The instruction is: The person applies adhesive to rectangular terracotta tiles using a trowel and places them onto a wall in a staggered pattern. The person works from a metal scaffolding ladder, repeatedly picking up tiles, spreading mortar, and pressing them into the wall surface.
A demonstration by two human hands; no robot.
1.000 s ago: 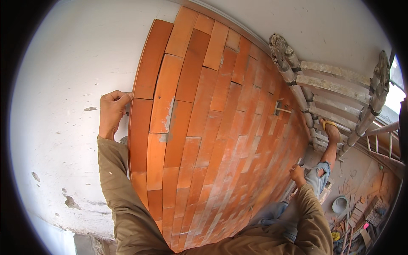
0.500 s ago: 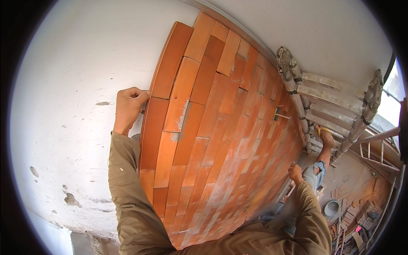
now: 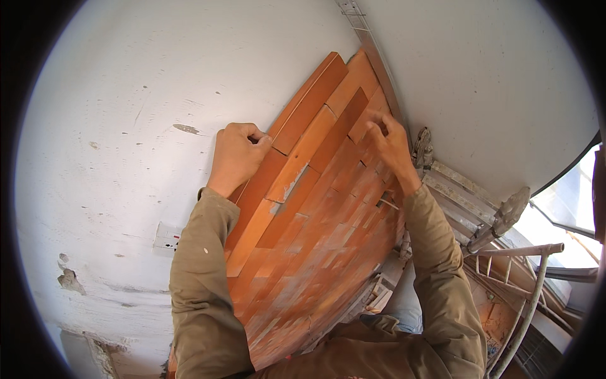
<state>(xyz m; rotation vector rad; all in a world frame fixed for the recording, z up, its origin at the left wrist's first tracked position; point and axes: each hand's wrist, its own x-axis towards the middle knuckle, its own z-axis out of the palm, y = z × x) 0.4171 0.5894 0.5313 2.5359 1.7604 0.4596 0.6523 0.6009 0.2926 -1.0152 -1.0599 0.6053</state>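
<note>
My left hand (image 3: pixel 240 155) is closed in a pinch at the upper left edge of a wall facing of orange terracotta brick tiles (image 3: pixel 309 221). What its fingers hold, if anything, is too small to make out. Beside its fingertips, a darker brick tile (image 3: pixel 306 107) stands out along the facing's outer edge. My right hand (image 3: pixel 392 145) is raised in front of the facing's far right part, below the corner. Its fingers are bent toward the thumb, with the tips a little blurred, so anything between them cannot be made out.
A bare white wall (image 3: pixel 120 164) with chips and a socket (image 3: pixel 166 237) lies at the left. At the right stand a paint-spattered ladder (image 3: pixel 457 196) and a metal scaffold frame (image 3: pixel 527 309), near a window (image 3: pixel 568 189). A small rod (image 3: pixel 389 203) juts from the tiles.
My right hand has risen from low at the right to the upper part of the tiles. My left hand stays by the tile edge. The view has shifted, and the bare foot on the ladder has left it.
</note>
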